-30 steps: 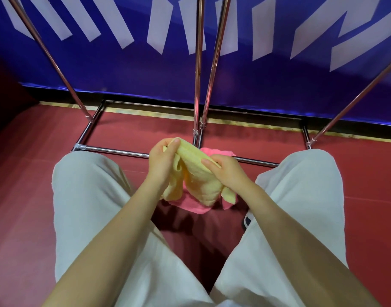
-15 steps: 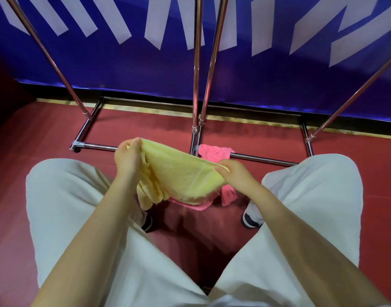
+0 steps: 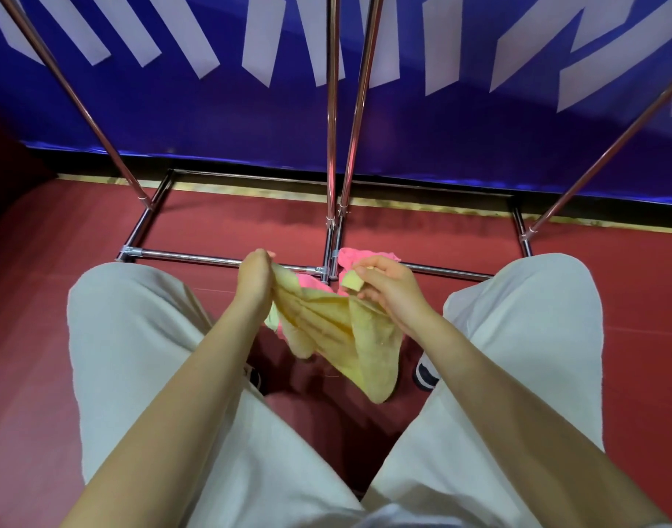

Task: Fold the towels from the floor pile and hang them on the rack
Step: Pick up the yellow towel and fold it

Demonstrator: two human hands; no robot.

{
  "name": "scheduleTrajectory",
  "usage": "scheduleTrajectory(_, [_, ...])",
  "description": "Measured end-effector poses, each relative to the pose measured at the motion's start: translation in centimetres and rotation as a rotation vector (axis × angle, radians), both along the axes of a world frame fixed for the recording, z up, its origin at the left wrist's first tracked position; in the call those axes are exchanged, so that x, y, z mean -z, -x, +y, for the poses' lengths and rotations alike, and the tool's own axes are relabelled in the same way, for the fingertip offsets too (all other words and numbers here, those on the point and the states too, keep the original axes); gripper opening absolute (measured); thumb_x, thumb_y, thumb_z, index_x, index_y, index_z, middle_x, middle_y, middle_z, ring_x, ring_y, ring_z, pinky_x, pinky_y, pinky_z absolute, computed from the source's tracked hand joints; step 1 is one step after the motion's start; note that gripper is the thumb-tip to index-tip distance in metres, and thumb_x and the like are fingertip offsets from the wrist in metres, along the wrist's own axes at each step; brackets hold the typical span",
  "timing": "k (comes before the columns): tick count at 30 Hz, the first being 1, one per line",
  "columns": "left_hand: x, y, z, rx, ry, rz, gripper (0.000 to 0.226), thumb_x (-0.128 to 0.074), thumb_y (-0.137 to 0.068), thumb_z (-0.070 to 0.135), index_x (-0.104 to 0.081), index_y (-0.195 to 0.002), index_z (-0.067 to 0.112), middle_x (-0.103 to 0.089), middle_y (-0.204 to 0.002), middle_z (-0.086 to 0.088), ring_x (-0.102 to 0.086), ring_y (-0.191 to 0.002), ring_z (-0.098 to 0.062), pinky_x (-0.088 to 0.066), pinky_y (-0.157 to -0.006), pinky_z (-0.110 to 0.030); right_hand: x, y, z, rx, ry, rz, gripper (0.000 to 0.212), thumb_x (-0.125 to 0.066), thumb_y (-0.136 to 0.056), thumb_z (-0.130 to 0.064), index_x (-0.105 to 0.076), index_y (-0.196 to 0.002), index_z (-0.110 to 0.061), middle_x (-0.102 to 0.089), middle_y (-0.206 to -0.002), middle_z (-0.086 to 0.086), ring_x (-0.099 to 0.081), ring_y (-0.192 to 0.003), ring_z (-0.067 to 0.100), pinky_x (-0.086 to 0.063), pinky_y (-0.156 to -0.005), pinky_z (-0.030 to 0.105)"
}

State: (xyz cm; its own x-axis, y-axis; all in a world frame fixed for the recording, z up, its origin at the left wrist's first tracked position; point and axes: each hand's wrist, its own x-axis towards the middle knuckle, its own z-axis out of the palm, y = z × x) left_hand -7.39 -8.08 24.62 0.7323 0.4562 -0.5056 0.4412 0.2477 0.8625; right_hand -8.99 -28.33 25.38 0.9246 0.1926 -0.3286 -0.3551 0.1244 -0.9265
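A yellow towel (image 3: 338, 333) is held in the air between the knees, just on the near side of the rack's base bar (image 3: 197, 258). One edge of it is gripped by the left hand (image 3: 255, 278), whose fingers are curled round a bunched fold of cloth close to the base bar. A corner of the same towel is pinched by the right hand (image 3: 387, 287) between thumb and curled fingers, the corner tip showing at the fingertips. Between the two hands the cloth is drawn into loose lengthwise folds, and a long lobe is left hanging down from under the right hand toward the red floor (image 3: 41, 299). A pink towel (image 3: 364, 257) is seen lying on the floor against the base bar, partly beyond it and partly hidden behind the yellow towel and the hands. The metal rack (image 3: 331, 146) is seen with two close upright poles rising from the middle of the base bar and slanted poles at either end; nothing is seen hanging on the visible parts. White trousers (image 3: 136, 356) cover both legs on either side of the towel, and a dark shoe (image 3: 425, 375) is visible on the near side of the base bar, below the right hand. A blue banner with white lettering (image 3: 479, 127) is set behind the rack.
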Motion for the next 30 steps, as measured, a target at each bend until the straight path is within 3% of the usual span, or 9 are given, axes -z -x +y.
scheduleTrajectory(3, [0.1,-0.3,-1.3,0.088,0.027,-0.029,0.029,-0.043,-0.093,0.001,-0.058,-0.073,0.017,-0.051,-0.073,-0.001,-0.048,-0.069,-0.014,-0.040,-0.073,-0.031,-0.5,-0.1,0.3,-0.038,-0.062,-0.014,0.017,-0.055,-0.088,0.008,-0.062,-0.102,0.000,-0.069,-0.092,0.010,-0.068,-0.080,0.016,-0.057,-0.073,0.021])
scheduleTrajectory(9, [-0.5,-0.3,-3.0,0.167,0.068,-0.128,0.024,-0.044,-0.097,0.000,-0.065,-0.090,0.010,-0.059,-0.081,-0.003,-0.053,-0.067,-0.011,-0.045,-0.059,-0.018,-1.2,-0.5,1.1,-0.024,0.313,-0.206,0.013,-0.058,-0.089,0.002,-0.065,-0.094,-0.009,-0.067,-0.077,0.001,-0.066,-0.055,0.006,-0.054,-0.059,0.016])
scheduleTrajectory(11, [-0.7,-0.4,-2.8,0.115,0.040,-0.180,0.021,-0.049,-0.096,0.003,-0.068,-0.100,0.011,-0.064,-0.087,-0.004,-0.057,-0.072,-0.012,-0.048,-0.065,-0.020,-1.3,-0.5,1.1,0.000,0.410,-0.265,0.012,-0.060,-0.090,-0.006,-0.067,-0.093,-0.014,-0.069,-0.077,-0.003,-0.067,-0.058,0.010,-0.053,-0.059,0.017])
scheduleTrajectory(14, [-1.3,-0.7,-1.6,0.003,0.009,-0.294,0.025,-0.053,-0.092,0.005,-0.070,-0.094,0.022,-0.069,-0.103,-0.005,-0.064,-0.088,-0.014,-0.051,-0.082,-0.024,-1.5,-0.4,1.2,0.021,0.478,-0.362,0.007,-0.062,-0.090,-0.014,-0.069,-0.091,-0.015,-0.071,-0.076,-0.004,-0.065,-0.059,0.007,-0.051,-0.060,0.019])
scheduleTrajectory(18, [-2.2,-0.9,0.7,-0.131,0.066,-0.365,0.023,-0.055,-0.093,0.005,-0.069,-0.106,0.018,-0.069,-0.113,-0.006,-0.066,-0.104,-0.018,-0.051,-0.094,-0.028,-1.6,-0.8,1.1,0.081,0.602,-0.507,0.015,-0.062,-0.090,-0.024,-0.064,-0.075,-0.023,-0.065,-0.058,-0.007,-0.060,-0.057,0.004,-0.048,-0.062,0.026])
scheduleTrajectory(22, [-2.1,-0.8,0.7,-0.102,0.199,-0.276,0.034,-0.051,-0.093,-0.004,-0.060,-0.125,0.004,-0.067,-0.101,-0.011,-0.063,-0.083,-0.018,-0.051,-0.080,-0.025,-1.0,-1.4,1.0,0.203,0.719,-0.612,0.015,-0.061,-0.088,-0.031,-0.065,-0.075,-0.024,-0.057,-0.070,-0.006,-0.053,-0.067,0.013,-0.045,-0.063,0.035])
scheduleTrajectory(25, [-1.5,0.0,-0.1,0.012,0.281,-0.167,0.034,-0.049,-0.093,-0.005,-0.059,-0.125,0.002,-0.065,-0.088,-0.010,-0.061,-0.072,-0.016,-0.052,-0.065,-0.021,-0.9,-1.5,1.2,0.245,0.711,-0.657,0.022,-0.057,-0.087,-0.039,-0.064,-0.073,-0.024,-0.052,-0.079,-0.009,-0.051,-0.079,0.011,-0.041,-0.065,0.023])
scheduleTrajectory(28, [-0.7,0.4,-0.3,0.049,0.346,-0.090,0.025,-0.052,-0.094,0.000,-0.061,-0.117,-0.003,-0.063,-0.085,-0.011,-0.064,-0.066,-0.014,-0.055,-0.057,-0.021,-1.3,-1.4,1.4,0.180,0.569,-0.573,0.024,-0.058,-0.091,-0.029,-0.054,-0.068,-0.028,-0.051,-0.070,-0.010,-0.047,-0.066,0.003,-0.035,-0.062,0.016])
scheduleTrajectory(30, [-0.4,0.4,-0.3,0.065,0.373,-0.062,0.015,-0.055,-0.094,0.005,-0.063,-0.105,-0.002,-0.063,-0.084,-0.011,-0.064,-0.070,-0.015,-0.056,-0.063,-0.023,-1.4,-1.3,1.5,0.139,0.490,-0.476,0.024,-0.057,-0.093,-0.020,-0.056,-0.069,-0.018,-0.046,-0.063,-0.006,-0.039,-0.057,0.002,-0.031,-0.056,0.015])
